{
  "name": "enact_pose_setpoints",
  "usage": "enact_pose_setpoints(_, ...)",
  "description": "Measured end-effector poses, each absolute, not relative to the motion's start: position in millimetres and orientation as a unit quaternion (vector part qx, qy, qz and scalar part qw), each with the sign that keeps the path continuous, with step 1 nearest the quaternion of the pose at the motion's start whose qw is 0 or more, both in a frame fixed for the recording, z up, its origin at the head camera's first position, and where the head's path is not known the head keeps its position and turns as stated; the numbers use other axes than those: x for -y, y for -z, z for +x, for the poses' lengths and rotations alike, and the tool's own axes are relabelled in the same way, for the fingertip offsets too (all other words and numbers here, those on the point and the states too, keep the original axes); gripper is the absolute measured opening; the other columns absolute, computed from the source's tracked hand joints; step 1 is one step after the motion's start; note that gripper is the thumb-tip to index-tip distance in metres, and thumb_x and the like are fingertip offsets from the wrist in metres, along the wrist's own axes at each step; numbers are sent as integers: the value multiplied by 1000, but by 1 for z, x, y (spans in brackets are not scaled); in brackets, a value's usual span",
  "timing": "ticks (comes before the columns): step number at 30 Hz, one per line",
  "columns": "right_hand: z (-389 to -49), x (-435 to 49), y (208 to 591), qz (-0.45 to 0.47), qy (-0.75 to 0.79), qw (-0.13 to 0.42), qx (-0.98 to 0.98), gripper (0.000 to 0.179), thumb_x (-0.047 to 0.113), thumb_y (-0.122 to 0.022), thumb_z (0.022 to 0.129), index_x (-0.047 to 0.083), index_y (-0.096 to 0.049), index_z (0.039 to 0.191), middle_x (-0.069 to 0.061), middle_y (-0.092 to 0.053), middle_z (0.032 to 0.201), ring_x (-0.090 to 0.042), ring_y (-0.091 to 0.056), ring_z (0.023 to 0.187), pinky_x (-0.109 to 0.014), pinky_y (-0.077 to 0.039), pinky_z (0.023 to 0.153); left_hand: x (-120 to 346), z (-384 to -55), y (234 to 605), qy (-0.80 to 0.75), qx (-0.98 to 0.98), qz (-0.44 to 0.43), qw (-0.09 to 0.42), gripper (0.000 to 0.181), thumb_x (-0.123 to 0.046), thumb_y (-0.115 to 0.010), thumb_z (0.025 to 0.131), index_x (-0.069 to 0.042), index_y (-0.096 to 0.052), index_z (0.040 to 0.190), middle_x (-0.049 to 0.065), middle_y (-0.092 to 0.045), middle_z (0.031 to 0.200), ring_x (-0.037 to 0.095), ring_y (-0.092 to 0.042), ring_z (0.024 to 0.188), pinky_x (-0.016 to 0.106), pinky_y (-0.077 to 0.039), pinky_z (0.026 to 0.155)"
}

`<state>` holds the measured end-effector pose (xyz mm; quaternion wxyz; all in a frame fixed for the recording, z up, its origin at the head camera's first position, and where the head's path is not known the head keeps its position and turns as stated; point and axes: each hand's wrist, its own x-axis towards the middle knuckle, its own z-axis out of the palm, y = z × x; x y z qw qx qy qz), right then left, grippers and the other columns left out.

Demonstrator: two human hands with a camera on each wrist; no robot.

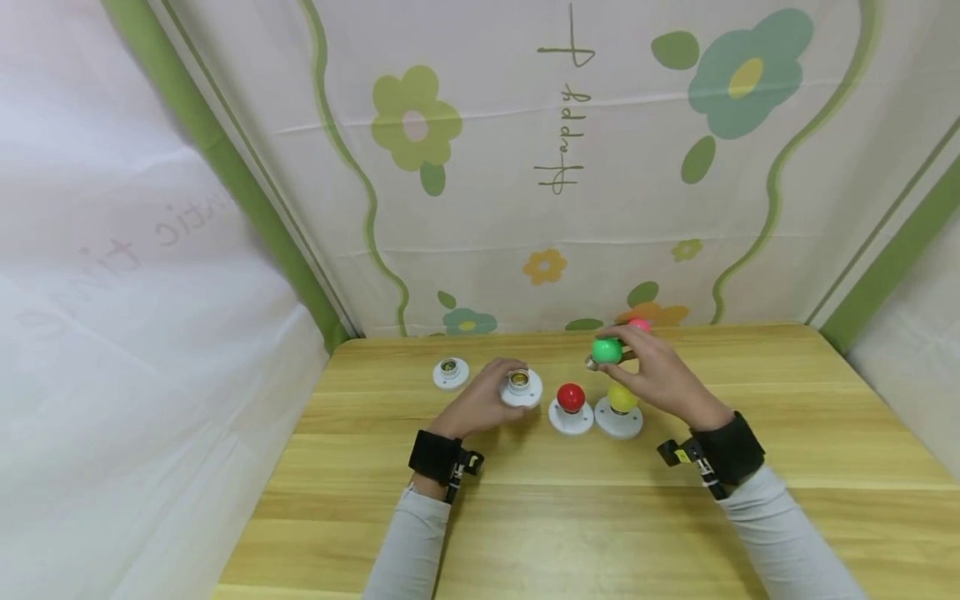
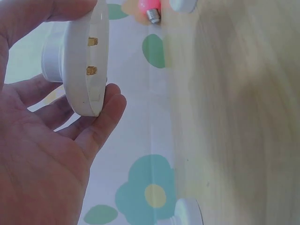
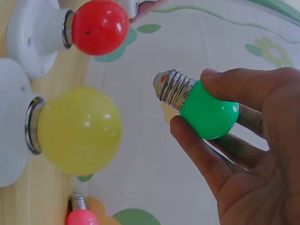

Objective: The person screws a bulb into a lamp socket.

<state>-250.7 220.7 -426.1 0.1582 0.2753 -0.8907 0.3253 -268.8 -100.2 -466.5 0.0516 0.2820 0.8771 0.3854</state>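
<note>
My left hand [image 1: 491, 398] grips a white round lamp holder [image 1: 521, 388] by its rim, its brass-lined socket facing up. In the left wrist view the holder's open underside shows two brass contacts, and the base is raised off the table. With thumb and fingers my right hand [image 1: 660, 375] pinches a green light bulb [image 3: 209, 110], its metal screw base pointing left toward the left hand. Below and between the hands, a red bulb [image 1: 571, 397] and a yellow bulb [image 1: 622, 397] sit upright in white lamp holders on the table.
An unfilled lamp holder [image 1: 451, 373] stands at the back left of the wooden table [image 1: 555, 533]. Behind the right hand a pink bulb [image 3: 82, 217] lies near the table's back edge. A flower-printed curtain [image 1: 480, 208] hangs right behind the table.
</note>
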Motion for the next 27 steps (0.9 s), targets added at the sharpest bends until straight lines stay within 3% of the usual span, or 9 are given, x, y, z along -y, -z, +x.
enact_pose_setpoints(15,-247,-200,414,316,-327,160,876,51,5,-81,94,2,-60,140,-11,-69,129,-25,-71,110,-45,-64,91,85,-268,461,-386,-871,296,62,71,-10,-87,84,-5,-56,148,14,-55,153,30,-54,141,48,-45,121)
enact_pose_setpoints(27,-244,-180,407,361,-314,206,853,52,5,-82,93,2,-62,140,-15,-66,138,-29,-70,117,-46,-64,91,78,-266,457,-390,-865,310,65,67,-12,-87,86,-8,-58,147,9,-57,151,25,-56,138,43,-47,118)
